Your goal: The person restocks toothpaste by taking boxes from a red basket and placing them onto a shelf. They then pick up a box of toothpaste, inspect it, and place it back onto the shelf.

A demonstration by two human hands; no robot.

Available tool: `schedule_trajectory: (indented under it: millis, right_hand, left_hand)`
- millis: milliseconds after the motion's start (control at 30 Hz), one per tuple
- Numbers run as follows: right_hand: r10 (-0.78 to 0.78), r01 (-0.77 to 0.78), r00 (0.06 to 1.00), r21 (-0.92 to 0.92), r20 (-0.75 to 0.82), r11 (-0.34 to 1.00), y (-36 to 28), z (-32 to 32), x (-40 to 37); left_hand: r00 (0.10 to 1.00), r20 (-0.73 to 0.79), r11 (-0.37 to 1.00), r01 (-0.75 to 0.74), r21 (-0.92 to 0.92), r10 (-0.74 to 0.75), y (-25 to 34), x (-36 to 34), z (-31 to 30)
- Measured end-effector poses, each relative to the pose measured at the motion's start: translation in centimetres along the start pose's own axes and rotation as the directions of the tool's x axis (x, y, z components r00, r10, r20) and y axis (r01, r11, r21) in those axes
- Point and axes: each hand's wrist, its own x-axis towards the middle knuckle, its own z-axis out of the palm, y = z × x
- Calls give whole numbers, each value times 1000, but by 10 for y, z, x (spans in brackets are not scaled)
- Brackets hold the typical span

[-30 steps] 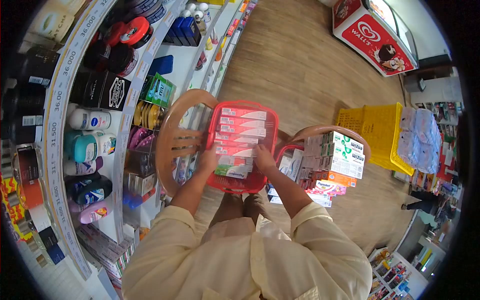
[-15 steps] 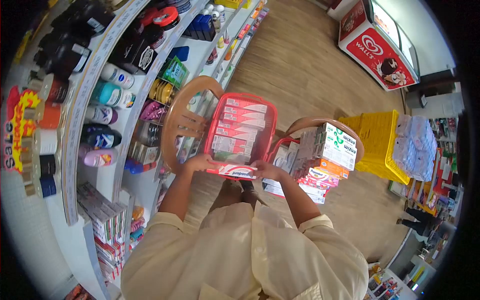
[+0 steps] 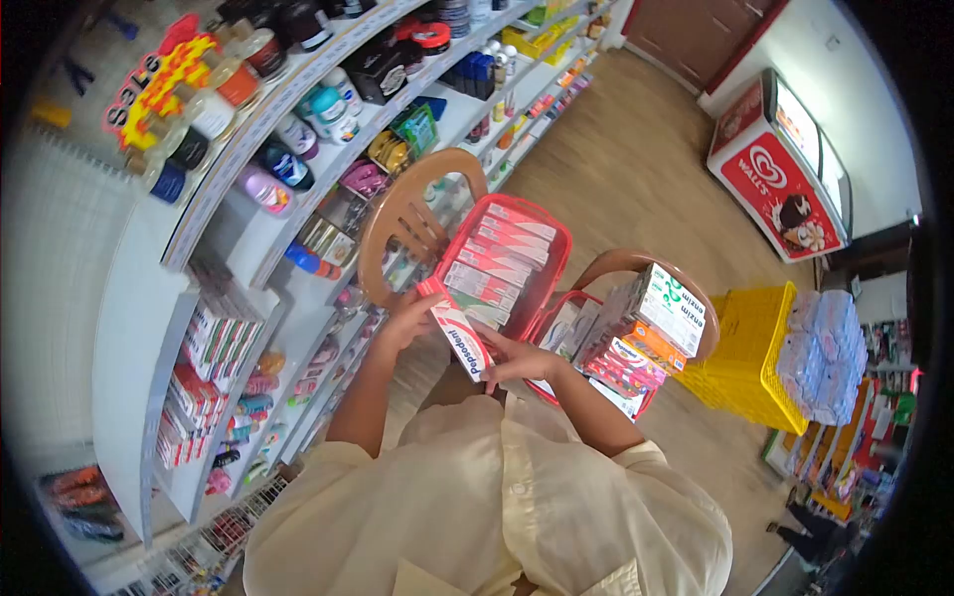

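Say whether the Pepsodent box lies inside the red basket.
No, left hand and right hand hold the Pepsodent box up, clear of the red basket.

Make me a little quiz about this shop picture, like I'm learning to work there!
1. True or false: the left hand and the right hand both hold the Pepsodent toothpaste box.
2. The plastic crate on the floor is: A red, B yellow, C blue.
3. What brand name is on the ice cream freezer?
Key: 1 true; 2 B; 3 Wall's.
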Motion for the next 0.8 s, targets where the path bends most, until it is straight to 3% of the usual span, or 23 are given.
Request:
schedule_trajectory:
  millis: [67,100,167,233,300,433,467,500,567,700,733,800]
  right_hand:
    - [-34,35,999,-39,37,999,-8,13,0]
    - [-28,31,998,-51,59,998,-14,22,0]
    - [-48,48,999,-39,23,998,-16,37,1]
    - [-25,27,998,-26,63,999,-8,43,8]
    - [57,-59,997,35,60,998,-1,50,14]
    - [-114,123,989,-99,90,988,-10,80,27]
    - [-175,193,980,-255,91,948,-2,77,35]
    - [-165,190,979,-261,116,946,-6,83,38]
    - [-16,35,985,-111,171,993,-15,97,42]
    - [29,15,970,-178,240,984,-25,129,57]
    - [-39,99,969,-242,245,965,-20,136,63]
    - [7,91,956,-320,294,943,-13,149,75]
  left_hand:
    - [983,45,934,-157,-320,181,-7,-16,8]
    - [981,24,929,-175,-327,193,-8,-27,12]
    - [930,86,761,-237,-604,359,-13,-50,19]
    - [930,41,739,-263,-621,365,-17,-71,24]
    - [888,93,544,-189,-817,449,-16,-98,29]
    - [887,-5,544,-288,-788,462,-35,-127,20]
    - [882,-31,530,-310,-790,470,-39,-134,16]
    - [890,-47,543,-318,-777,454,-41,-142,14]
    - [903,-78,567,-330,-754,421,-46,-159,9]
    - [882,-116,491,-359,-793,457,-70,-187,-8]
    - [863,-106,479,-371,-796,493,-78,-193,-14]
    - [835,-157,445,-429,-786,528,-98,-204,-28]
